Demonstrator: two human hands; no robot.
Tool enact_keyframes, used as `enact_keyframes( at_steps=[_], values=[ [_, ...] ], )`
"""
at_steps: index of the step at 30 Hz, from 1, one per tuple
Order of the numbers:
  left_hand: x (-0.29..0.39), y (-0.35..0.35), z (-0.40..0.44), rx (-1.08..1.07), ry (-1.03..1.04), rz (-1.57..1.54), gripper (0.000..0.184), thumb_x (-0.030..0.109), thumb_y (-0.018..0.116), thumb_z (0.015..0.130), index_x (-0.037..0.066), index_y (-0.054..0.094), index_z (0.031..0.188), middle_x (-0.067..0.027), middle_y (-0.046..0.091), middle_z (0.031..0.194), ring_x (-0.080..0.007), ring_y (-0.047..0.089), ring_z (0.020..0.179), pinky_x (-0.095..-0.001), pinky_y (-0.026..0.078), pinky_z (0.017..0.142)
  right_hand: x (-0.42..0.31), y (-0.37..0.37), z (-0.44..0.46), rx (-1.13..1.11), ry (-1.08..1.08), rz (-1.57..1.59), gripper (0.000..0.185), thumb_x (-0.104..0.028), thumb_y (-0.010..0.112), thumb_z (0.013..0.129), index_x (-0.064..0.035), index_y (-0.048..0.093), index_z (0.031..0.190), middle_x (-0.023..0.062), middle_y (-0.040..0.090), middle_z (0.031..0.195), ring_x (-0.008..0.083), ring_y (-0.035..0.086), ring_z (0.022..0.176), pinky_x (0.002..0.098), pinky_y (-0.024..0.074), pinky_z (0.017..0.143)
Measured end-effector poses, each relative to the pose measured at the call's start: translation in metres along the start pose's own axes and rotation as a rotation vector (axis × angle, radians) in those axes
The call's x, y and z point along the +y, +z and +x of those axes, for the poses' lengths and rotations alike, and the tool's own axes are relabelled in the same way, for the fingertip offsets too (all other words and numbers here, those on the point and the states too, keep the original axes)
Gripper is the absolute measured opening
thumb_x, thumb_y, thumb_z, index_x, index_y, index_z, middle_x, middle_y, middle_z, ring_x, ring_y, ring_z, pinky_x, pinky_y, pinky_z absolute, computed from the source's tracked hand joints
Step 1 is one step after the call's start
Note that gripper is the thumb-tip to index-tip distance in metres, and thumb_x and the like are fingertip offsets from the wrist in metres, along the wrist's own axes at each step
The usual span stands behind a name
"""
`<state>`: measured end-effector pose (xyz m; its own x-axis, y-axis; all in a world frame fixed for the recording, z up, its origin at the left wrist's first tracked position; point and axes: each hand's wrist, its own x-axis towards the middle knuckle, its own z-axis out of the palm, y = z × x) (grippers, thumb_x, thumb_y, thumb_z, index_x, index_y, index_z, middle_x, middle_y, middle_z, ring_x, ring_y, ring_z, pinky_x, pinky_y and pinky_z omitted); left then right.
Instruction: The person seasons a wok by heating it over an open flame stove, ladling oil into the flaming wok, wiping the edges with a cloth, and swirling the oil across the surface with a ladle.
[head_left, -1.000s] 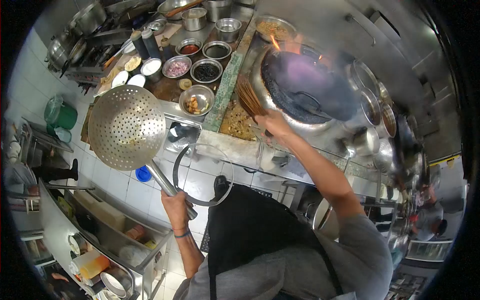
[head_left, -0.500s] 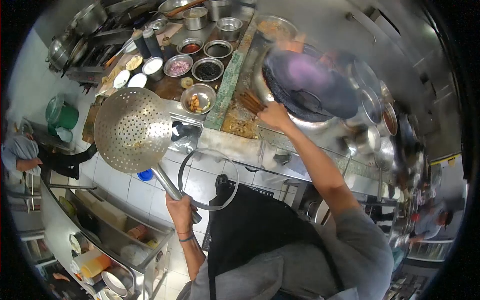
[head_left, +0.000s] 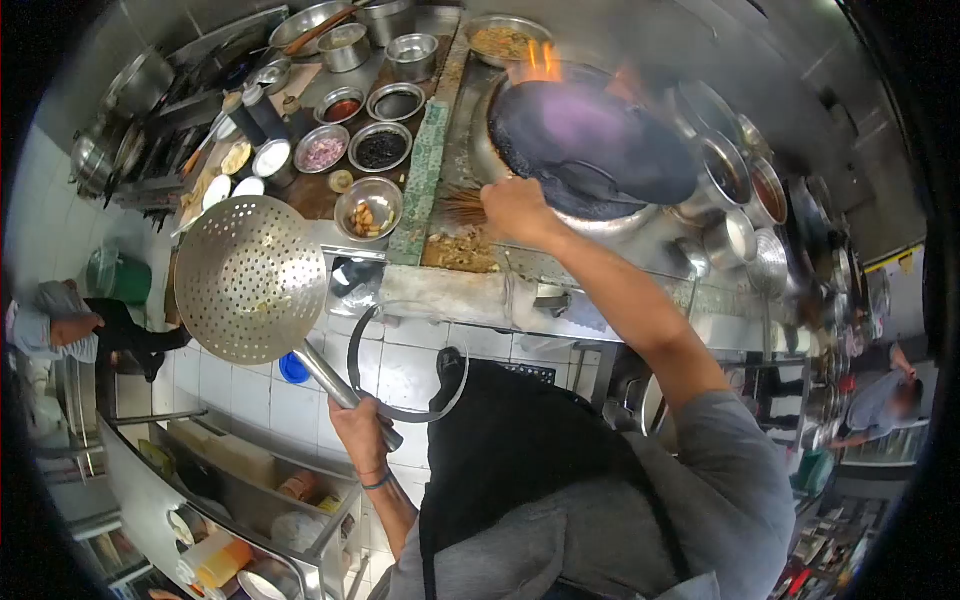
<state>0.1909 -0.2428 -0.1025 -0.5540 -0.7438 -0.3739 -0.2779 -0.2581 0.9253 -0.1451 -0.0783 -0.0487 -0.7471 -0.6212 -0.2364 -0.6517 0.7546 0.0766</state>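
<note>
White tiles [head_left: 238, 388]; silvery perforated strainer [head_left: 252, 285].

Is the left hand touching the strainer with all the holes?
Touching. The head view shows the left hand curled around the handle of the strainer.

Commercial-looking kitchen: flames [head_left: 542, 66] by black wok [head_left: 630, 150], steel pots [head_left: 343, 50], ingredient bowls [head_left: 323, 150], bottles [head_left: 265, 113].

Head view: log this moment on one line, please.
left hand: holds perforated strainer by handle | right hand: grips brush | flames: at edge of wok
</note>
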Motion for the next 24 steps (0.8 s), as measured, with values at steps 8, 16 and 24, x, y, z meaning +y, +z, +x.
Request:
enact_keyframes(
  at_steps=[8, 16, 24],
  values=[
    [0.0, 0.004, 0.004, -0.006, 0.013, 0.038, 0.025, -0.001, 0.053, 0.073, -0.001, 0.046, 0.096, -0.0064, 0.051, 0.065, -0.0163, 0.05, 0.041, -0.0293, 0.044, 0.038, -0.006, -0.016, -0.038, -0.04, -0.092, -0.028, 0.022, -0.015, 0.067, 0.078, -0.0077, 0.073, 0.098, 0.0107, 0.072, 0.099, 0.0272, 0.07, 0.097, 0.0382, 0.0546, 0.075],
    [-0.003, 0.005, 0.003, -0.05, 0.012, 0.062, 0.023, -0.001, 0.052, 0.072, -0.002, 0.047, 0.094, -0.0061, 0.051, 0.065, -0.016, 0.05, 0.042, -0.0287, 0.044, 0.039, -0.019, -0.003, -0.045, -0.029, -0.1, -0.01, 0.024, -0.015, 0.064, 0.082, -0.0083, 0.072, 0.103, 0.0107, 0.072, 0.099, 0.0271, 0.068, 0.1, 0.0408, 0.0539, 0.074],
    [-0.004, 0.004, -0.003, -0.045, 0.041, 0.055, 0.023, -0.001, 0.054, 0.072, -0.001, 0.047, 0.094, -0.0055, 0.051, 0.065, -0.015, 0.05, 0.042, -0.0272, 0.045, 0.039, -0.017, 0.002, -0.053, -0.037, -0.129, 0.007, 0.022, -0.014, 0.064, 0.08, -0.0063, 0.071, 0.1, 0.0121, 0.071, 0.093, 0.0259, 0.069, 0.096, 0.0402, 0.054, 0.072]
  ],
)
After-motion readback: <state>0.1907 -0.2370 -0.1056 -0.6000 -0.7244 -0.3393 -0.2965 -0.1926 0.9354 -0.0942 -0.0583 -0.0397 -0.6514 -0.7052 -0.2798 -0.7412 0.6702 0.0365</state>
